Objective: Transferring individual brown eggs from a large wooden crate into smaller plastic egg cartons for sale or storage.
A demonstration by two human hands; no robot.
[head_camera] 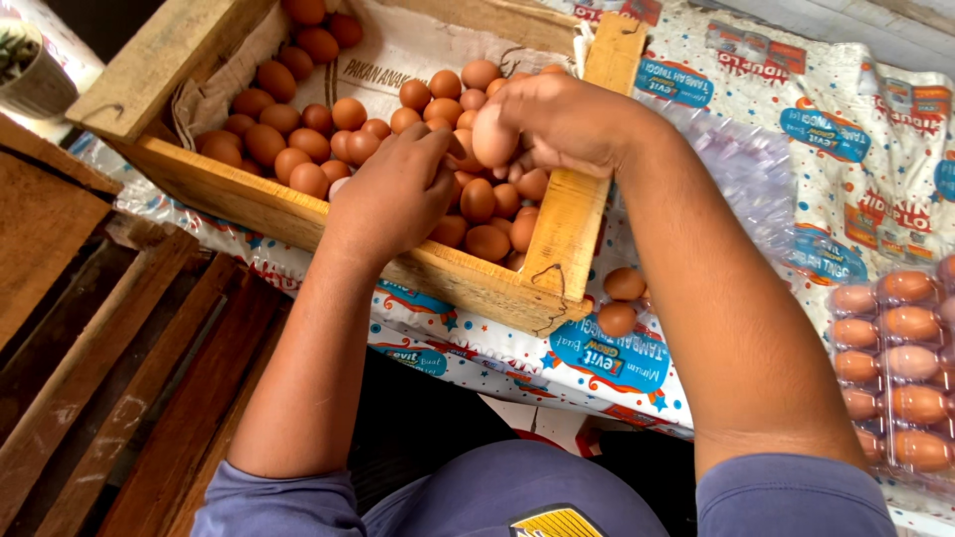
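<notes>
A wooden crate [249, 204] lined with sacking holds several brown eggs [284, 129]. My right hand [567, 119] is above the crate's right side, fingers closed around a pale brown egg [493, 137]. My left hand [398, 194] reaches into the crate with its fingers down among the eggs; whether it holds one is hidden. Two loose eggs [622, 298] lie on the table just outside the crate's right wall.
A clear plastic egg tray [900, 368] filled with brown eggs sits at the right edge. The table is covered with a printed plastic sheet [846, 169]. Dark wooden planks [119, 378] lie at the left, and a small pot [35, 70] stands at the top left.
</notes>
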